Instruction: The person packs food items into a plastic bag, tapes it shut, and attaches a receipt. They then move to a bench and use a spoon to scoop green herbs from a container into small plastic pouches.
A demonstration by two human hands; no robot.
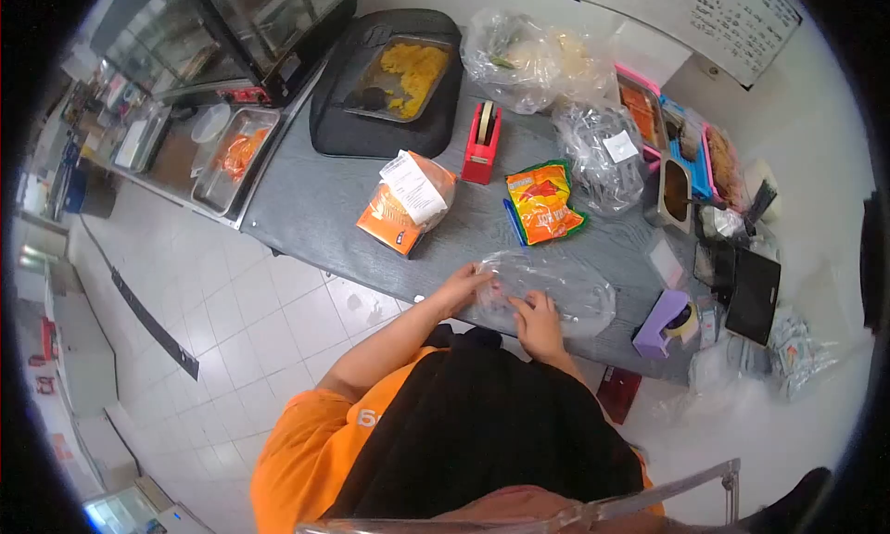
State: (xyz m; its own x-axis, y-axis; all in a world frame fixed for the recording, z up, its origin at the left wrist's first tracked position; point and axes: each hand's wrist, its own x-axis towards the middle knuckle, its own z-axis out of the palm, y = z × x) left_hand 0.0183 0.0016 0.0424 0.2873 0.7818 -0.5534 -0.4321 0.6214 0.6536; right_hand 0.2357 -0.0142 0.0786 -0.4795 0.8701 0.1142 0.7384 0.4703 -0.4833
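A clear plastic bag (579,298) lies spread over the front edge of the grey table. My left hand (457,291) pinches the bag's left end between thumb and fingers. On the bag's near side rests my right hand (538,323), its fingers stretched out over the film. Just beyond the bag is an orange-yellow food packet (545,203) with a blue pen (514,222) beside it. Left of those, an orange box (389,221) leans with a wrapped item and a white printed receipt (413,187) on it.
A red tape dispenser (482,145) stands mid-table; a purple tape dispenser (661,323) is at the right. Behind are a black bag (334,121) bearing a tray of yellow food (408,75), and bundled plastic bags (598,168). A metal container (671,196) and dark tablet (753,293) stand right.
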